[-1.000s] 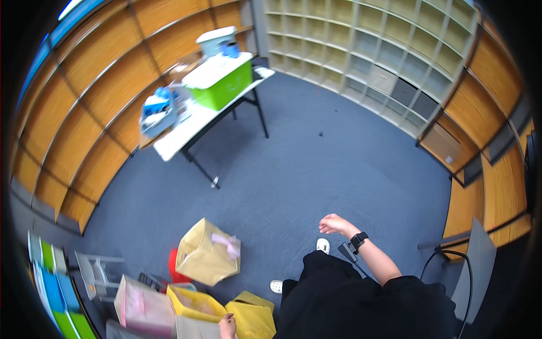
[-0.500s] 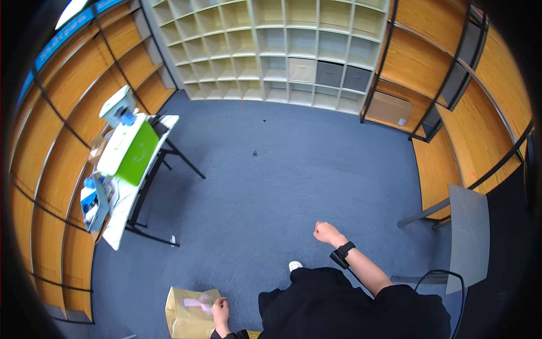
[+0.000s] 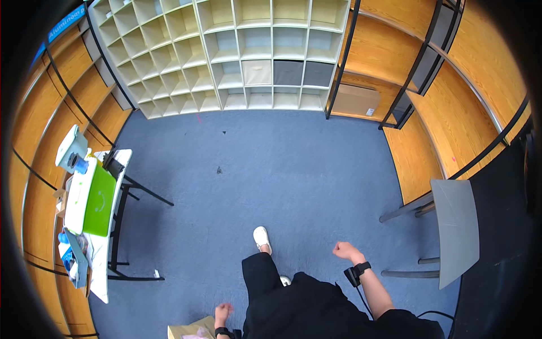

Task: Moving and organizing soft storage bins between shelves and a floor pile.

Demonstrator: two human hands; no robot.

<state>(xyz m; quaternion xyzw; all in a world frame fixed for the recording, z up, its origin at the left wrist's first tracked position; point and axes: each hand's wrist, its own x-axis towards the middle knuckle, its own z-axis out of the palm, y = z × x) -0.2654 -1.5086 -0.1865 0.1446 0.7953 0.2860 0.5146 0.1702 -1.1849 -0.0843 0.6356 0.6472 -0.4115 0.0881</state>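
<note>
My right hand (image 3: 346,251) is held out over the floor at the right, fingers curled into a fist, with nothing visible in it. A black strap with a small dark box and a cable sits on that wrist. Low in the view, my left hand (image 3: 223,312) hovers beside the upper right edge of a tan bag (image 3: 179,332). Its fingers look loosely bent and are smeared, so whether they touch or hold anything is unclear. A pale pink patch shows on the bag, most of which is cut off by the lower edge.
A white table (image 3: 100,277) at the left bears a green-and-white bin (image 3: 100,203) and a light-blue container (image 3: 72,148). Cube shelving (image 3: 237,53) stands ahead, with fabric boxes in some cells. Wooden shelves line both sides. A grey panel (image 3: 455,231) on legs stands at the right.
My view has turned right and moved forward; the table and bag sit lower. A white shoe has stepped forward. My right hand stays curled, and my left hand remains near the bag.
</note>
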